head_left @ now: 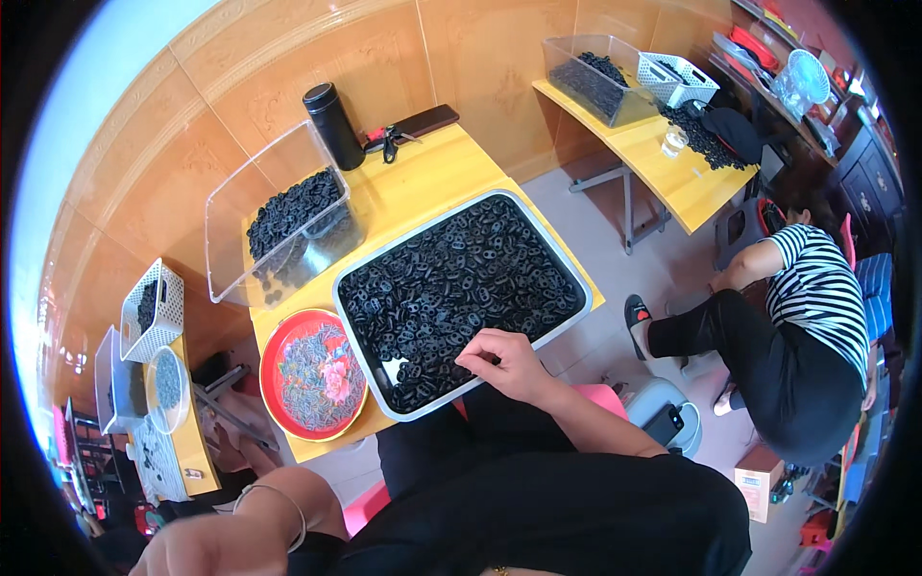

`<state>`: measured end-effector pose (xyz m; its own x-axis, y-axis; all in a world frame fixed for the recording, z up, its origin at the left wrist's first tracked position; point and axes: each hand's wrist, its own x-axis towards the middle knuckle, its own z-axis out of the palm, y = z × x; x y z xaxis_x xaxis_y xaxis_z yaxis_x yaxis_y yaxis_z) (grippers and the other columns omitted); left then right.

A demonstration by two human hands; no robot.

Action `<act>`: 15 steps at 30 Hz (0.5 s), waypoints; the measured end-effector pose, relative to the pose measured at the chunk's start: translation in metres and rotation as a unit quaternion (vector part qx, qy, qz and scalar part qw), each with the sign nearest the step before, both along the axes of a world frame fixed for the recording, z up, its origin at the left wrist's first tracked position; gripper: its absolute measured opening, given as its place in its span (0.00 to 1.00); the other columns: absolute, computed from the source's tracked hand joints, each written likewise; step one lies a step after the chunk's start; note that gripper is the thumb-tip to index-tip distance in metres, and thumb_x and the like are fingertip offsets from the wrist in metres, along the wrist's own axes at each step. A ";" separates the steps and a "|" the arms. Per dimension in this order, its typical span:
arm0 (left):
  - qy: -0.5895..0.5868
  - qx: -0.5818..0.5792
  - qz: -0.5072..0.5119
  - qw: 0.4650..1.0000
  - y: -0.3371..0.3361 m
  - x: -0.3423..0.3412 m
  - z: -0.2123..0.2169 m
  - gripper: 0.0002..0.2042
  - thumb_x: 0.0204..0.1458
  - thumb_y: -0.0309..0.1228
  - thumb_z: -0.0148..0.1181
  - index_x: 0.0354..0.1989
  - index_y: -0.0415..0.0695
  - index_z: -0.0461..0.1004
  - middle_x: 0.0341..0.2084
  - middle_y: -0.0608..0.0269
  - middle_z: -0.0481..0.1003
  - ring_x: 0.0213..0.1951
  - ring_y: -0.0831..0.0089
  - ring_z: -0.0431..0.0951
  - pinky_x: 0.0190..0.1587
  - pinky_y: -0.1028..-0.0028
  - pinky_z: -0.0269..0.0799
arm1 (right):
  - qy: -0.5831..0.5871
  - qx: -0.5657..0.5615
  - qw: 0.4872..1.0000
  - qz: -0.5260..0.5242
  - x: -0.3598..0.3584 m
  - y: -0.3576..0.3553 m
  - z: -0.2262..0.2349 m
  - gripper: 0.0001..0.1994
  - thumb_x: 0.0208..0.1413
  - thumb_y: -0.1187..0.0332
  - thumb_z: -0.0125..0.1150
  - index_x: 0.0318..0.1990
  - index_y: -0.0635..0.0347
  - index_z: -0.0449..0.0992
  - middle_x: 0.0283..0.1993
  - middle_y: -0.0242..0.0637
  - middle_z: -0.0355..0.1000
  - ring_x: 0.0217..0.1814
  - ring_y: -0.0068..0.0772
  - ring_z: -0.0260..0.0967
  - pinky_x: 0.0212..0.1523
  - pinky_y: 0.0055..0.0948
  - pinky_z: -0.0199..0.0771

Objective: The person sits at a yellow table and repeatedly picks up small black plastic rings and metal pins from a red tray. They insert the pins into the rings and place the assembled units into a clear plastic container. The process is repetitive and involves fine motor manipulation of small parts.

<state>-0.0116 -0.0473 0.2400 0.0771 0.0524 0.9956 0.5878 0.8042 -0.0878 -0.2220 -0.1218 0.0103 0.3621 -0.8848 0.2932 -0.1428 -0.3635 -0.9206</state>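
My right hand (504,363) is over the near edge of a shallow metal tray (451,408). Its fingers are curled together, and whether a small piece is between them cannot be made out. Many small black oval pieces with holes (451,283) fill the tray, with a bare bright patch at its near left corner. My left hand (192,549), with a bracelet at the wrist, is raised at the lower left, away from the table. It is blurred and cut off by the edge, so its fingers do not show. A red round tray (272,389) of thin grey metallic pieces sits left of the metal tray.
Behind are a clear plastic bin (219,252) of black pieces, a black flask (333,127) and small pliers (394,140). A seated person in a striped top (816,278) is at right, by another yellow table (663,178). A third table (197,422) stands at left.
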 end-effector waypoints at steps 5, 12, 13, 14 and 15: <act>0.036 0.236 0.252 0.938 0.017 0.015 -0.064 0.10 0.47 0.36 0.54 0.23 0.44 0.63 0.21 0.61 0.63 0.22 0.68 0.68 0.24 0.74 0.66 | 0.012 -0.029 0.999 -0.031 -0.001 0.004 -0.008 0.04 0.47 0.71 0.60 0.28 0.61 0.74 0.25 0.34 0.68 0.22 0.24 0.64 0.23 0.22 0.63; -0.140 0.520 0.569 0.622 0.041 0.041 -0.157 0.06 0.53 0.19 0.42 0.27 0.35 0.66 0.26 0.61 0.66 0.28 0.77 0.69 0.32 0.79 0.66 | 0.055 -0.074 0.995 -0.033 0.011 0.010 -0.015 0.03 0.45 0.74 0.60 0.30 0.61 0.75 0.26 0.36 0.69 0.22 0.26 0.67 0.23 0.22 0.66; -0.165 0.516 0.598 0.591 0.046 0.051 -0.168 0.04 0.52 0.19 0.45 0.28 0.35 0.67 0.25 0.59 0.68 0.28 0.73 0.70 0.33 0.77 0.66 | 0.052 -0.077 0.995 -0.031 0.012 0.011 -0.015 0.03 0.45 0.75 0.59 0.30 0.61 0.75 0.26 0.36 0.69 0.22 0.26 0.67 0.23 0.21 0.67; -0.190 0.512 0.623 0.560 0.052 0.059 -0.174 0.03 0.50 0.19 0.47 0.28 0.35 0.68 0.24 0.57 0.69 0.28 0.70 0.71 0.34 0.75 0.67 | 0.049 -0.080 0.995 -0.030 0.013 0.013 -0.016 0.03 0.45 0.75 0.59 0.30 0.61 0.75 0.26 0.36 0.69 0.22 0.26 0.68 0.23 0.21 0.67; -0.205 0.515 0.642 0.529 0.056 0.060 -0.172 0.03 0.50 0.20 0.48 0.29 0.35 0.68 0.24 0.57 0.70 0.29 0.68 0.72 0.34 0.74 0.67 | 0.060 -0.088 0.994 -0.029 0.013 0.013 -0.018 0.03 0.45 0.75 0.60 0.29 0.61 0.74 0.26 0.35 0.69 0.22 0.26 0.67 0.22 0.22 0.67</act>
